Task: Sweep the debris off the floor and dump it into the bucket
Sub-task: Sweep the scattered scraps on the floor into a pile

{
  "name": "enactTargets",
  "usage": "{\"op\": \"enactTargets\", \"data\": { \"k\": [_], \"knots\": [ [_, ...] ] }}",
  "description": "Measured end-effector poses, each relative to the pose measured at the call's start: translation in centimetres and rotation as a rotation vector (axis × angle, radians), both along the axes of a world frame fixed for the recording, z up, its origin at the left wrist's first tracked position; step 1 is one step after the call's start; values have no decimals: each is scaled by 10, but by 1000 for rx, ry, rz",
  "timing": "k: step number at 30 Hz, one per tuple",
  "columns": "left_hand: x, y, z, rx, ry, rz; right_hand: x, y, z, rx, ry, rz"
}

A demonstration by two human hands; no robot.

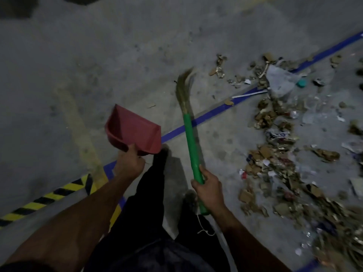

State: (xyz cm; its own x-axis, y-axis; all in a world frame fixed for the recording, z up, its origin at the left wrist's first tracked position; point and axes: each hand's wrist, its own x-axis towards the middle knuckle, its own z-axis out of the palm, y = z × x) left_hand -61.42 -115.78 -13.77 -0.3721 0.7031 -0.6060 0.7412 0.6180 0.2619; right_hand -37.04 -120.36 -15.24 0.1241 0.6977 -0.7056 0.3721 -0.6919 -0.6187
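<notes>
My left hand (128, 163) grips the rear edge of a red dustpan (133, 129), held above the floor with its mouth turned up and away from me. My right hand (209, 188) grips the green handle of a grass broom (189, 134); its straw head (183, 89) points away from me, blurred, above the concrete. A wide scatter of debris (279, 154), made of cardboard scraps, paper, plastic wrappers and a grey bag (280, 79), covers the floor on the right. No bucket is in view.
A blue tape line (216, 111) runs diagonally across the concrete floor through the debris. Yellow-black hazard tape (49, 197) lies at lower left beside a faded yellow line. My dark-trousered legs and shoes (161, 154) stand between the dustpan and the broom.
</notes>
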Motion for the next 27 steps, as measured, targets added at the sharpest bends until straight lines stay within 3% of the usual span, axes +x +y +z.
{"op": "enactTargets", "data": {
  "k": [4, 9, 11, 15, 20, 24, 27],
  "knots": [
    [-43, 46, -17, -148, 0, -19, -32, 42, -24, 8, -179, 402],
    [-89, 104, -28, -230, 39, -6, -71, 108, -65, -67, -197, 650],
    [-105, 126, -32, -259, 43, -13, -80, 125, -79, -143, -182, 576],
    [-126, 162, -41, -285, 34, -34, -78, 149, -98, -299, -98, 201],
    [-128, 189, -45, -300, 55, -54, -72, 169, -96, -313, 19, -261],
    [-126, 203, -44, -268, 23, -71, -84, 165, -71, -222, 1, -294],
    [-122, 211, -42, -243, 0, -77, -95, 148, -55, -79, -47, -96]
  ]
}}
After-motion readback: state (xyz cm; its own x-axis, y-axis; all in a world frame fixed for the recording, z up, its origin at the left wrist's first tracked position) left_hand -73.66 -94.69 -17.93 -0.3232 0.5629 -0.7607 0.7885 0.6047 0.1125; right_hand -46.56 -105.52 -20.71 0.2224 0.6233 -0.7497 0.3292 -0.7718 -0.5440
